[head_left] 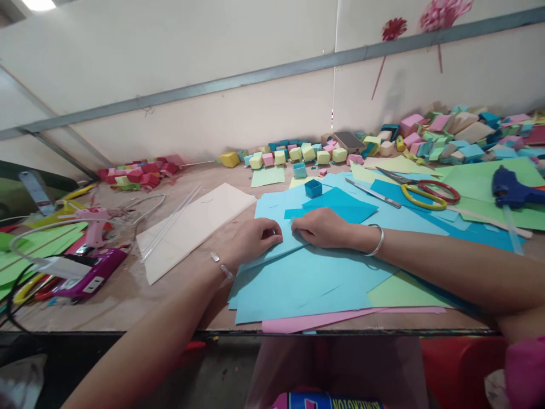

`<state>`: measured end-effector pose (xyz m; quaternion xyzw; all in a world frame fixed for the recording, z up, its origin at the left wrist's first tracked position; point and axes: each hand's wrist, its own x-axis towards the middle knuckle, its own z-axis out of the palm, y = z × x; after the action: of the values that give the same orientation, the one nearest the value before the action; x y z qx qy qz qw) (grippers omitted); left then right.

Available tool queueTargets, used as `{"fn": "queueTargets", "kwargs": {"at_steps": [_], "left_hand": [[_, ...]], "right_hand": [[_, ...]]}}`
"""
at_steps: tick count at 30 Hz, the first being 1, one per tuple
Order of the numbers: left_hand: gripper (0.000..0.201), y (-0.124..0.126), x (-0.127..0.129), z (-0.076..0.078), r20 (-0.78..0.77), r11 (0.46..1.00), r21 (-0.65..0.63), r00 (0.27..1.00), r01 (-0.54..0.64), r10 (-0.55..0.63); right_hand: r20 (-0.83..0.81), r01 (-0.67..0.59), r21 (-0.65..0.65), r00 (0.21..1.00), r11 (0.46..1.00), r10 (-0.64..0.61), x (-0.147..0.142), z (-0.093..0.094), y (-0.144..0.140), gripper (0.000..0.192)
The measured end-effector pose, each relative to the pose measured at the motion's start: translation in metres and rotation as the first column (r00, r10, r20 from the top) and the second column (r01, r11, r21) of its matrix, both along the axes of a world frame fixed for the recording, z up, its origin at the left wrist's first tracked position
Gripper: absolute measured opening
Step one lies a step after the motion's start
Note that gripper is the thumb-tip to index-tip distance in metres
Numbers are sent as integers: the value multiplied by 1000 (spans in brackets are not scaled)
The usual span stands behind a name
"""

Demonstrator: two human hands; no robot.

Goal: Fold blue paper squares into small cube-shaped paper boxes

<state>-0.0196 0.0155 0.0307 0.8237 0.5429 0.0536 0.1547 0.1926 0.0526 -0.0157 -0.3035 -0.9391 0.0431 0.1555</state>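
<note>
My left hand (254, 240) is closed, thumb and forefinger brought together on light blue paper (275, 254), whose raised front edge runs below both hands. Just to the right, my right hand (322, 227) is curled, its fingertips closed on the same light blue paper; their undersides are hidden. A gap separates the two hands. Behind the right hand lies a darker blue sheet (347, 205) with a narrow strip sticking out to its left. Beyond it sit an open dark teal paper box (313, 188) and a lighter blue paper box (300, 170).
Scissors (426, 193), a utility knife (373, 193) and a blue glue gun (513, 190) lie right. Left are a cream sheet (200, 227) with clear sticks, a pink glue gun (91, 227) and a purple power strip (96, 275). Small paper boxes (309, 152) and a phone (349, 142) line the wall.
</note>
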Motion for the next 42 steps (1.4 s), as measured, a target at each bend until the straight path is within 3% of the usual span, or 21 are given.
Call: {"fn": "queueTargets", "kwargs": {"at_steps": [5, 18, 23, 25, 28, 30, 32, 36, 38, 42], "left_hand": [[20, -1, 1, -2, -14, 1000, -13, 1000, 20, -20], [58, -4, -7, 10, -96, 977, -80, 974, 198, -205], [65, -2, -10, 8, -112, 973, -91, 969, 210, -219], [64, -1, -11, 7, -111, 972, -87, 967, 219, -228], [62, 0, -10, 6, -112, 971, -88, 966, 223, -232], [62, -1, -9, 6, -119, 973, -95, 968, 212, -222], [63, -1, -8, 6, -120, 974, -92, 969, 206, -216], [63, 0, -9, 5, -114, 975, -76, 969, 211, -218], [64, 0, -10, 4, -111, 975, -73, 970, 211, -218], [67, 0, -12, 3, -114, 978, -79, 973, 192, -200]], "right_hand": [[-15, 30, -2, 999, 1000, -30, 1, 0, 0, 27], [-14, 7, -26, 1000, 1000, -7, 1, -1, 3, 30], [22, -23, 96, 1000, 995, 21, 1, -3, 4, 26], [58, -89, 226, 995, 970, 78, 1, -4, 2, 28], [108, -259, 390, 966, 884, 235, 1, -3, -4, 33], [160, -354, 426, 935, 833, 316, -1, -1, -10, 34], [242, -415, 401, 908, 817, 342, -2, 5, -16, 36], [398, -419, 252, 867, 872, 301, -5, 24, -27, 42], [444, -389, 208, 855, 898, 267, -3, 36, -33, 35], [585, -167, 76, 806, 983, 92, 2, 53, -50, 26]]}}
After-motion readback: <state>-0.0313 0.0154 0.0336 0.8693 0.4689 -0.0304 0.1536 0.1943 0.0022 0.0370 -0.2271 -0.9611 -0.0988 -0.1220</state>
